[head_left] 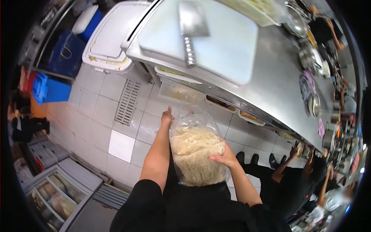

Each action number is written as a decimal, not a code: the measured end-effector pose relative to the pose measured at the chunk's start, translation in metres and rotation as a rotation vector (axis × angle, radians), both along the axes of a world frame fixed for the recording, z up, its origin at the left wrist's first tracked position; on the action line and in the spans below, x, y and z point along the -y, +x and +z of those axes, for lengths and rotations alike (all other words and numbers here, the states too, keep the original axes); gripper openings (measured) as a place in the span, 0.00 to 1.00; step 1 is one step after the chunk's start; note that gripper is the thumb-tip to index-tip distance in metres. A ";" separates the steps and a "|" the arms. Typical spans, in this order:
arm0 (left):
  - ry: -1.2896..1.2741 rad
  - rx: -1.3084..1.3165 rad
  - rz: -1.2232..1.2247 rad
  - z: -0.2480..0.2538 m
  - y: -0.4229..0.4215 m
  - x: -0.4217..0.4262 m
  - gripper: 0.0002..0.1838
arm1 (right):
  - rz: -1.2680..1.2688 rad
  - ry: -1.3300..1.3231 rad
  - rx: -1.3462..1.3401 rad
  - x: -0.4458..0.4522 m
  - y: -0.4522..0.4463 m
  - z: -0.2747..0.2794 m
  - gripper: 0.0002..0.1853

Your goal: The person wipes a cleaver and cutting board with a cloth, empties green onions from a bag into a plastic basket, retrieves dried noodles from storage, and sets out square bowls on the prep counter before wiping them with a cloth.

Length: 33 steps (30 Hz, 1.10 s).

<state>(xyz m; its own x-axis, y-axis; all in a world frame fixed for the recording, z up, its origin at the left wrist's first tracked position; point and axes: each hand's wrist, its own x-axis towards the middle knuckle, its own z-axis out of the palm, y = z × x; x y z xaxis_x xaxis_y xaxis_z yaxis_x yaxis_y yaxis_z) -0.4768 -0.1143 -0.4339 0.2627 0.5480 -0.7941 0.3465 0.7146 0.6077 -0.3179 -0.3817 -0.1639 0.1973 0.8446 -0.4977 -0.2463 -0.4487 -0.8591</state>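
A clear plastic bag, full of pale, fine-stranded food like thin noodles or shreds, is held upright in front of my body. My right hand grips its right side, with the thumb pressed across the front and the other fingers hidden behind. My left hand is at the bag's upper left edge. One finger stretches forward and the thumb side touches the plastic; the remaining fingers are hidden. The bag's loose, see-through top spreads out between my hands and the steel counter.
A cleaver lies on a white cutting board on the steel counter. Food containers sit under the counter edge. A lidded white bin and floor drain are left. People in black work at right.
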 end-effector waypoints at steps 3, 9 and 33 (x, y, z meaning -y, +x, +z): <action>-0.018 0.012 0.175 -0.090 0.027 -0.005 0.48 | -0.055 -0.122 -0.120 -0.018 0.013 -0.058 0.54; -0.228 0.241 0.425 -0.147 0.048 -0.028 0.50 | -0.078 -0.366 -0.196 -0.060 0.049 -0.184 0.51; -0.263 0.321 0.088 -0.061 -0.036 0.003 0.39 | -0.674 -0.156 -0.624 -0.203 0.057 -0.454 0.37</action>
<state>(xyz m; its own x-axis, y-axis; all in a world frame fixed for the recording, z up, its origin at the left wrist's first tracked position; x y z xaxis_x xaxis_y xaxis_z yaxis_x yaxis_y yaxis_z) -0.5124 -0.1169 -0.4948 0.4803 0.3694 -0.7955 0.1001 0.8780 0.4681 -0.2609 -0.1791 -0.6181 0.2805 0.5638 -0.7768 -0.8938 -0.1417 -0.4256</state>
